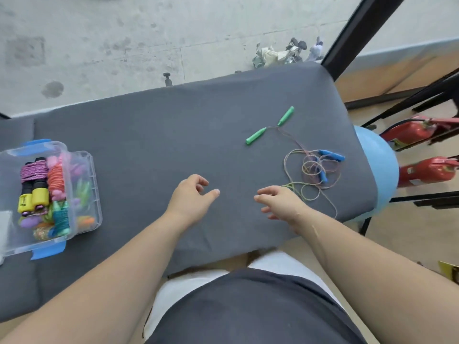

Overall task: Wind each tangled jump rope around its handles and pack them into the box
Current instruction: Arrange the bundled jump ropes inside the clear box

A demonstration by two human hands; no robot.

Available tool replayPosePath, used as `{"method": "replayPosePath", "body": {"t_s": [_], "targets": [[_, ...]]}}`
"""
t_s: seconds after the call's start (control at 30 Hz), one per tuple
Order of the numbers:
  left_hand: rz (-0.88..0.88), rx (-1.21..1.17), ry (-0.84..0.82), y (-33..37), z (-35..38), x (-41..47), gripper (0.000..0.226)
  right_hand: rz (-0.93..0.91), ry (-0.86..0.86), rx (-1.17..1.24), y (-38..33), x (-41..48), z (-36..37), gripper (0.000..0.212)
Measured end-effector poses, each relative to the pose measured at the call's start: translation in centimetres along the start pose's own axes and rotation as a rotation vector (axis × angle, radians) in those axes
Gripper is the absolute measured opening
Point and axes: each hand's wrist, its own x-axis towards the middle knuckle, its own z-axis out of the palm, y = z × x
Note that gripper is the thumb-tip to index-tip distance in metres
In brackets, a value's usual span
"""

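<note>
Two tangled jump ropes lie on the right of the grey cloth-covered table [173, 125]. One has green handles [255, 136], the other blue handles [331, 155], and their thin multicoloured cords [315, 170] form one loose heap. My left hand [192, 194] hovers over the table's middle with fingers loosely curled, holding nothing. My right hand [279, 201] hovers just left of the cord heap, fingers relaxed and spread, empty. A clear plastic box [82, 192] with blue clips stands at the left, holding several wound ropes in purple, orange, teal and yellow.
A blue ball [380, 170] sits beyond the table's right edge, with two red fire extinguishers [427, 170] and black metal frame legs [360, 31] behind it. Crumpled debris [280, 54] lies on the concrete floor past the far edge.
</note>
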Motion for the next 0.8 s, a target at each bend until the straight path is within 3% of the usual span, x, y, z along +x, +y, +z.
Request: {"method": "replayPosePath", "body": {"t_s": [0.2,0.5,0.8], "targets": [[0.007,0.052,-0.034,5.4,5.2,-1.1,0.032,-0.01,0.049,-0.028,-0.1,-0.1,-9.5,0.027],[0.011,0.17,-0.19,7.9,10.8,1.4,0.033,-0.015,0.16,-0.245,4.0,2.1,-13.9,0.023],[-0.04,0.298,-0.202,13.4,18.1,6.6,0.04,-0.017,0.208,-0.378,6.4,11.6,-22.6,0.032]]}}
